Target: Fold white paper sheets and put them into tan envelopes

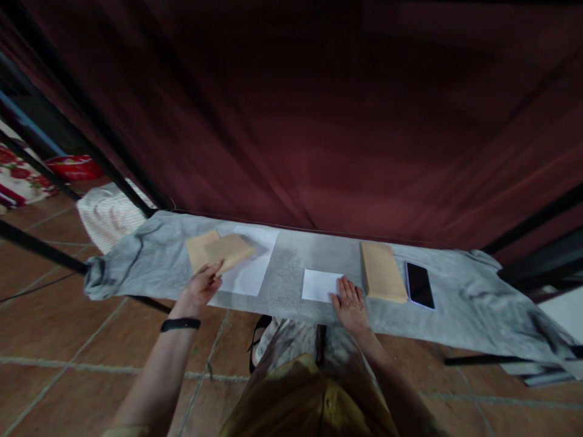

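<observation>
Pinched at its edge, a brown paper envelope [232, 250] is in my left hand [206, 283], which wears a black wristband. It hangs over another brown envelope [198, 247] and a large white sheet [255, 267] on the left of the cloth. My right hand [351, 304] lies flat with its fingers stretched out, its fingertips at the right edge of a smaller white paper [319, 285]. Just right of that hand lies a stack of brown envelopes [383, 272].
A phone [419, 285] with a dark screen lies beyond the stack on the grey cloth [286, 291] covering the narrow table. A dark red curtain [291, 170] hangs behind. Black metal bars [113, 170] stand at the left, near a striped cloth [112, 212]. The floor is tiled.
</observation>
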`<state>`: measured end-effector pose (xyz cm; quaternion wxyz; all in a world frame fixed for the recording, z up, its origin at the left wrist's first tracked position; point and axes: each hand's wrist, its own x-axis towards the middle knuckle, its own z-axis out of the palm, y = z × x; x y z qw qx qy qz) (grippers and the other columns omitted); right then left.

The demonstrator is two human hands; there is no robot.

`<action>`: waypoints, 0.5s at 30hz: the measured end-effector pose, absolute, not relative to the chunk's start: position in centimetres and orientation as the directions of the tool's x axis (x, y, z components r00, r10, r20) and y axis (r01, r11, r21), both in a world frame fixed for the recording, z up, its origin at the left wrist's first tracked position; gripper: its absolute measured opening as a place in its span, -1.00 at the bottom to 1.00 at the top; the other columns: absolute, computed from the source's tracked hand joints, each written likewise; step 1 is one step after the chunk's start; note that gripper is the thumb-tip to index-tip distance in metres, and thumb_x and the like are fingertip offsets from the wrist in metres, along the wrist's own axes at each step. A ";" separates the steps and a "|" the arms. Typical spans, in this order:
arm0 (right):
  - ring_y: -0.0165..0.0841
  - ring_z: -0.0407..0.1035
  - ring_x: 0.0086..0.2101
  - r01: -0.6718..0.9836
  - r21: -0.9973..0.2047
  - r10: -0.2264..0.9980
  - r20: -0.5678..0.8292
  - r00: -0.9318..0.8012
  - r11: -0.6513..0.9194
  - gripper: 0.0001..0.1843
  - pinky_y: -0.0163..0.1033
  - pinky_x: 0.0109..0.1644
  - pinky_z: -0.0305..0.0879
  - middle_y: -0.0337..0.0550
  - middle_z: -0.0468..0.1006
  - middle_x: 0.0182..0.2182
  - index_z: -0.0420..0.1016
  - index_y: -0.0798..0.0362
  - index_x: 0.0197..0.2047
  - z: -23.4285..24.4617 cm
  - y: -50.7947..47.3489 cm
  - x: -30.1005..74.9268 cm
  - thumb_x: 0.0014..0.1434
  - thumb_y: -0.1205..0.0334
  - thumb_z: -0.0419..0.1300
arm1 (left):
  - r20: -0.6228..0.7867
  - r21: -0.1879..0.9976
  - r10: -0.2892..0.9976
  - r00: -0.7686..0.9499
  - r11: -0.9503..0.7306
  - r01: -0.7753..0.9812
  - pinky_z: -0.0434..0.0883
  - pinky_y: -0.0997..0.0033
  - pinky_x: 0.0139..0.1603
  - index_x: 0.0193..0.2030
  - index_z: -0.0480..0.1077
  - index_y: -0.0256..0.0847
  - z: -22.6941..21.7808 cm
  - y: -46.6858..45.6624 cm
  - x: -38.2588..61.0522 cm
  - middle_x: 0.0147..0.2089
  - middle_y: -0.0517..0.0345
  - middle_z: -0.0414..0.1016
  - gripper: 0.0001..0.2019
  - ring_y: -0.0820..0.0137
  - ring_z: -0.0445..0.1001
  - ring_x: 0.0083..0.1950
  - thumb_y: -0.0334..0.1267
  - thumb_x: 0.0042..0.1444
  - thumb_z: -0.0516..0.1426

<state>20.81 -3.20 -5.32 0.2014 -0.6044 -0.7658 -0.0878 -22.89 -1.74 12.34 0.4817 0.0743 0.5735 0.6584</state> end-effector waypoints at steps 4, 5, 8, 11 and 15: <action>0.01 0.17 0.33 0.938 -0.228 0.903 0.402 -0.152 0.260 -0.40 0.16 0.39 0.01 0.20 0.30 0.35 0.27 0.22 0.40 -4.7 -3.1 20.8 0.46 0.03 -0.07 | -0.487 0.774 0.789 -0.376 0.189 -0.605 0.07 0.69 -0.73 -0.49 0.25 -0.22 9.7 -2.7 -15.5 -0.61 0.44 0.27 -0.62 0.68 0.16 -0.70 -0.53 -0.14 0.41; 0.00 0.15 0.34 0.924 -0.281 0.908 0.396 -0.135 0.260 -0.41 0.18 0.39 0.02 0.19 0.30 0.36 0.30 0.21 0.38 -4.3 -3.1 20.6 0.45 0.04 -0.07 | -0.491 0.764 0.799 -0.348 0.202 -0.613 0.09 0.69 -0.72 -0.49 0.24 -0.21 8.8 -2.9 -13.5 -0.61 0.44 0.28 -0.59 0.66 0.20 -0.70 -0.53 -0.17 0.43; -0.04 0.08 0.38 0.819 -0.520 0.933 0.356 -0.051 0.244 -0.42 0.18 0.42 0.02 0.14 0.27 0.37 0.38 0.17 0.33 -2.6 -3.0 19.7 0.44 0.02 -0.08 | -0.489 0.743 0.822 -0.293 0.216 -0.633 0.26 0.68 -0.62 -0.47 0.25 -0.20 6.8 -3.5 -8.0 -0.56 0.38 0.40 -0.56 0.60 0.37 -0.62 -0.55 -0.25 0.45; -0.11 0.26 0.30 0.500 -0.854 0.985 0.174 0.015 0.143 -0.37 0.07 0.39 0.16 0.06 0.37 0.32 0.42 0.04 0.30 -0.6 -2.8 17.8 0.37 -0.17 0.00 | -0.478 0.735 0.841 -0.254 0.225 -0.640 0.33 0.67 -0.56 -0.45 0.31 -0.21 5.6 -4.0 -4.3 -0.55 0.36 0.45 -0.61 0.60 0.41 -0.60 -0.54 -0.23 0.45; -0.11 0.55 -0.04 -0.081 -0.980 0.980 -0.176 -0.091 -0.183 -0.25 0.04 0.09 0.46 0.01 0.63 0.02 0.52 -0.01 0.16 1.4 -2.6 15.0 0.12 -0.39 0.20 | -0.467 0.734 0.863 -0.192 0.257 -0.629 0.39 0.64 -0.49 -0.45 0.38 -0.21 4.6 -4.9 -1.6 -0.55 0.33 0.48 -0.67 0.58 0.45 -0.57 -0.49 -0.21 0.45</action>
